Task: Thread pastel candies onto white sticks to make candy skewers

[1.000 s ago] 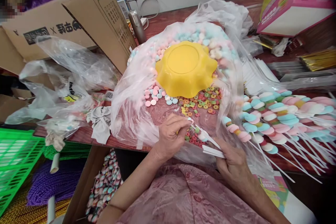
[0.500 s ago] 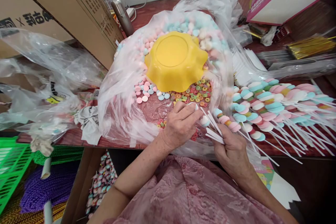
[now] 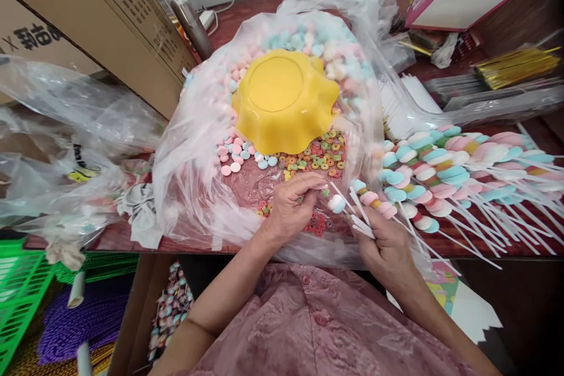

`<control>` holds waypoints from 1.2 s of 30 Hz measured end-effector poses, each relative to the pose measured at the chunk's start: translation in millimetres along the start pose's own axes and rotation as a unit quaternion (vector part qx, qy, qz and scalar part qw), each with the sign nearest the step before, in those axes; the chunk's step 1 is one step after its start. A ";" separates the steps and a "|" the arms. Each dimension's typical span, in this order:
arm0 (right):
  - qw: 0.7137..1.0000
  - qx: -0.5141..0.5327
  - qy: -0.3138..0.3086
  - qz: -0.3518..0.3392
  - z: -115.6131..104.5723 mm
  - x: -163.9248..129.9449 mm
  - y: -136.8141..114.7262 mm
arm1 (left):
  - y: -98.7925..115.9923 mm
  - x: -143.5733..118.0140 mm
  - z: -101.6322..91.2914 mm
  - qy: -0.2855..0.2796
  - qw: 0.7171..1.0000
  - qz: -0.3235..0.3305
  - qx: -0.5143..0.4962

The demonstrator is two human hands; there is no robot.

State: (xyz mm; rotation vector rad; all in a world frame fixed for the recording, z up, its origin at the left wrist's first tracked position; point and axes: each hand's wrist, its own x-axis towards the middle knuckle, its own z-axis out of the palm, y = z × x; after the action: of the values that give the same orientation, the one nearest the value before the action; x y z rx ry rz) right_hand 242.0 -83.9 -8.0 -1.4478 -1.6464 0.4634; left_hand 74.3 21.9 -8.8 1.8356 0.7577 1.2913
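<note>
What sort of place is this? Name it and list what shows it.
Probably a small candy-packing workbench, maybe home piecework. A plastic bag holds loose candies, finished candy skewers are stacked to the right, and cartons stand behind. The right hand holds bare sticks.

A dark red table point(image 3: 506, 247) carries a candy-filled plastic bag point(image 3: 198, 147), finished candy sticks point(image 3: 445, 170) and cardboard boxes point(image 3: 110, 17).

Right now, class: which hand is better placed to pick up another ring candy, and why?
Left. The left hand hovers right over the ring candies, while the right hand is gripping the white sticks.
</note>
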 end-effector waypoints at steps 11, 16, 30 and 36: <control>0.999 0.021 0.033 0.022 16.2 1.6 -0.5 | 18.6 -16.4 1.9 -0.074 0.992 0.069 0.078; 0.998 0.038 0.012 0.040 21.1 -5.0 -0.2 | 24.2 -34.4 -18.0 -0.041 0.996 0.020 0.082; 0.975 0.130 0.117 0.139 19.6 -19.9 2.6 | 24.1 -88.8 -62.2 -0.165 0.938 0.151 0.266; 0.956 0.199 0.141 0.163 24.0 -26.7 9.2 | 23.6 -80.3 -59.1 -0.181 0.932 0.133 0.284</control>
State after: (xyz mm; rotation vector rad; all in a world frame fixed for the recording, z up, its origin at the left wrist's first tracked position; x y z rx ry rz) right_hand 227.0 -100.1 -37.8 -1.4023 -1.0201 0.6950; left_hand -5.9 -41.3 -17.0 2.6298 0.7402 0.8891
